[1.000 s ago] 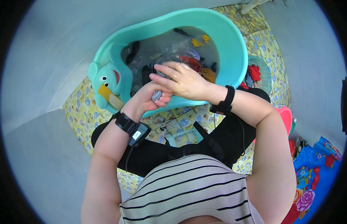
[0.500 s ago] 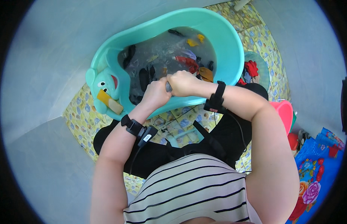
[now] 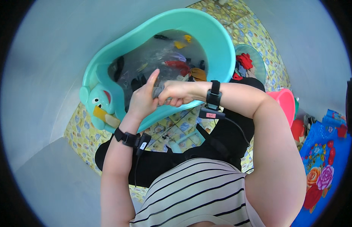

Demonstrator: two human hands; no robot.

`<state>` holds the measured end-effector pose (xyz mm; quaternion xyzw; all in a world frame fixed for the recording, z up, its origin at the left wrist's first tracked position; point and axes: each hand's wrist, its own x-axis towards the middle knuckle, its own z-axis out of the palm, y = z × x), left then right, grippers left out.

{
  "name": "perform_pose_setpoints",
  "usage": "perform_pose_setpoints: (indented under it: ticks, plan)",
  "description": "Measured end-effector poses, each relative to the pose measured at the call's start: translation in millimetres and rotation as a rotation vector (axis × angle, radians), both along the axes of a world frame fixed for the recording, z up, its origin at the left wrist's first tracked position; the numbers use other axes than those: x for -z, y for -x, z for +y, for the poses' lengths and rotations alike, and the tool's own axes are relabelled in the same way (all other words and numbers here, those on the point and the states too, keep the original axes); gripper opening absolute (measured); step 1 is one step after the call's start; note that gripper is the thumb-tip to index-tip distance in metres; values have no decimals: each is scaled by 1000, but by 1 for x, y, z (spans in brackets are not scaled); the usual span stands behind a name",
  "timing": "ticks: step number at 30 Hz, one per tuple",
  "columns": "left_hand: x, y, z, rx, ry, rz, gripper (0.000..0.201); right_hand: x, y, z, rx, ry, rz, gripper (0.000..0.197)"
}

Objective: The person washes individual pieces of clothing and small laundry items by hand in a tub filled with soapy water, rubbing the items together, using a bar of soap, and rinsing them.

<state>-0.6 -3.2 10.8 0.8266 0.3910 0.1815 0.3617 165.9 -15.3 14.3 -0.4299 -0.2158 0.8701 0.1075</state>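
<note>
A small wet grey cloth (image 3: 158, 90) is bunched between my two hands over the near rim of a turquoise baby tub (image 3: 221, 56). My right hand (image 3: 176, 92) is closed around it, fingers curled under. Against its left end rests my left hand (image 3: 142, 100), opened, with fingers stretched out toward the water. Murky water in the tub holds several garments, among them a red cloth (image 3: 178, 67), a brown piece (image 3: 198, 74), a yellow one (image 3: 179, 45) and dark pieces (image 3: 118, 69). Most of the grey cloth is hidden by my fingers.
On the tub's face-shaped end lies a yellow-and-cream brush or block (image 3: 106, 116). Right of the tub stands a translucent basin (image 3: 261, 68) with red and dark clothes (image 3: 244, 60). A pink bucket (image 3: 285, 104) and a blue floral bag (image 3: 316, 162) are farther right. Patterned tiles (image 3: 79, 132) cover the floor.
My left hand has loosened from a fist, its fingers now straightened. My right hand has turned and still grips the grey cloth. The whole view has shifted slightly, so the tub sits farther left.
</note>
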Motion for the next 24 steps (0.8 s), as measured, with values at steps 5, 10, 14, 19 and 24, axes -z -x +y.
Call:
perform_pose_setpoints:
  ticks: [5, 10, 14, 19, 24]
  plan:
    - [-8, 2, 7, -104, 135, 35, 70, 7, 8, 4, -1, -271, -165, 25]
    - [-10, 0, 11, -167, 674, -91, 77, -3, -10, 19, -131, -604, -376, 53]
    - [-20, 1, 12, -262, 987, -510, 69, -15, -52, 20, -280, -1066, -603, 57]
    - [5, 20, 23, -391, 761, -327, 47, -56, -151, 5, -370, -954, -1133, 54]
    - [19, 13, 21, -292, 722, -173, 32, -82, -258, -46, -86, -419, -1494, 49]
